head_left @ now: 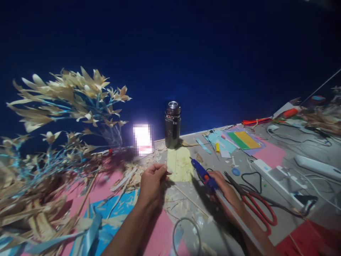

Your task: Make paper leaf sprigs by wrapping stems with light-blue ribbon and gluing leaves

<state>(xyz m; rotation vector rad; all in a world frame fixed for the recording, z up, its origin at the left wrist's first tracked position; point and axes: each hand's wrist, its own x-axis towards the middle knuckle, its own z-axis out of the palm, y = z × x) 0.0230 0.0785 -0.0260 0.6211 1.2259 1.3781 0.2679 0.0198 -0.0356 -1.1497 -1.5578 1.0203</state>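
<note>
Your right hand (225,188) has its fingers wrapped round the blue glue gun (204,173), gripping it by the body below the red part, so the nozzle lies ahead of your fingers and slants away to the upper left. The nozzle's tip hangs at the right edge of the pale yellow sheet (182,165); whether the two touch, you cannot tell from this angle. A long translucent stick (237,218) runs back from the gun along your forearm.

Your left hand (153,179) is at the sheet's opposite edge, thumb and forefinger brought together beside its left side. You cannot tell whether those fingers pinch something small or only meet each other. The sheet lies flat on the grey tabletop (287,222) between your two hands, with the dark flask (172,129) upright just beyond it.

Near your right wrist lie the red-handled scissors (258,208), and farther right is the white power strip (277,183). Dry husk scraps (37,213) are heaped off to your left.
</note>
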